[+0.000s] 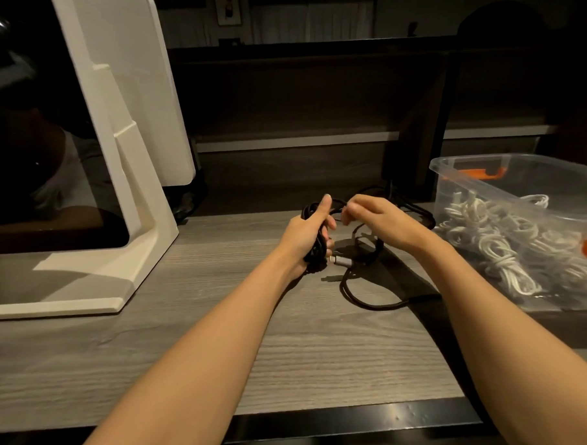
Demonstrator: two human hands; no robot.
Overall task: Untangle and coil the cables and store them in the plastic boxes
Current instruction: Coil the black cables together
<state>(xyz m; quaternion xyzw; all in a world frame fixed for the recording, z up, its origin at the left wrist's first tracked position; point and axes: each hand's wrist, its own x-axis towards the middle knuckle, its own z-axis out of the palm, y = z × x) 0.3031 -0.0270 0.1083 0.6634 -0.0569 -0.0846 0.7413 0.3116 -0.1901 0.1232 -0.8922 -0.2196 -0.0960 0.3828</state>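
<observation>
the left hand (310, 231) grips the coiled bundle of the black cable (356, 292) at table centre. the right hand (375, 215), at 3 o'clock of it, pinches a strand. feed each loop at equal size, free of twist, tail slack. the plastic box (456, 169) of white cables (499, 244) sits at 3 o'clock.

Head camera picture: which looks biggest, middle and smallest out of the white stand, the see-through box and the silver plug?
1. White stand, biggest, though it is also nearer the camera.
2. See-through box, partly cut off at the edge.
3. Silver plug, tiny.
</observation>
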